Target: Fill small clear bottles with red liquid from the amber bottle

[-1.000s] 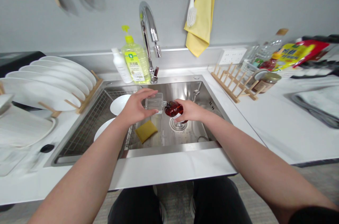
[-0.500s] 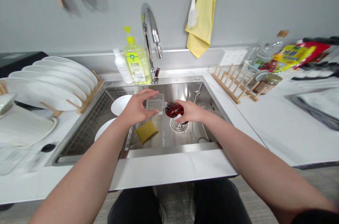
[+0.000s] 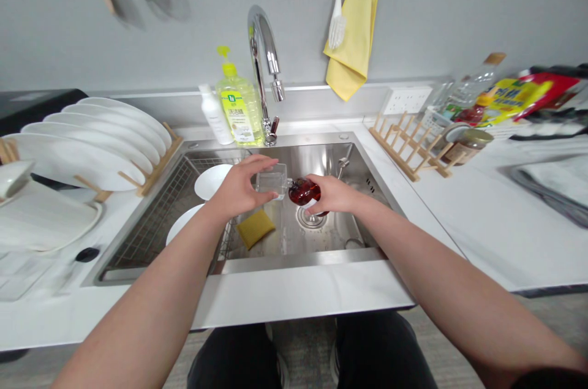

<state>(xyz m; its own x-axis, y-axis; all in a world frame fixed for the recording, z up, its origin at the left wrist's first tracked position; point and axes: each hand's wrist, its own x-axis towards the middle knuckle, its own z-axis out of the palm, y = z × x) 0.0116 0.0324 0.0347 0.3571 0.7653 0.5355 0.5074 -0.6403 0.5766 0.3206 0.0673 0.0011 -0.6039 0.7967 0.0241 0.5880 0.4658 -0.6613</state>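
On my feed, both hands are over the sink (image 3: 298, 260), and each has hold of a bottle. The left hand (image 3: 239, 190) is curled closely around a square bottle (image 3: 271, 182) of clear glass, with the fingers reaching across its top. I can't tell whether anything is inside it. The right hand (image 3: 333, 194) is closed around a red bottle (image 3: 303, 191), which looks filled with something dark red. It lies tilted, with its neck pointing left and touching the side of the square bottle. The pair hangs above the basin, just left of and above the drain (image 3: 311, 217).

In the sink I count two white plates, a near plate (image 3: 184, 223) and a far plate (image 3: 212, 181), both on a wire rack (image 3: 154, 217), plus one yellow sponge (image 3: 256, 228).

Behind the sink, beside the faucet (image 3: 263, 46), stand two bottles: a soap bottle (image 3: 237, 113) holding pale yellow-green liquid and a white bottle (image 3: 214, 116). To the left, a wooden rack (image 3: 158, 159) holds about five upright white plates (image 3: 78, 147). To the right are a second wooden rack (image 3: 411, 150) and one jar (image 3: 468, 146) with brown contents.
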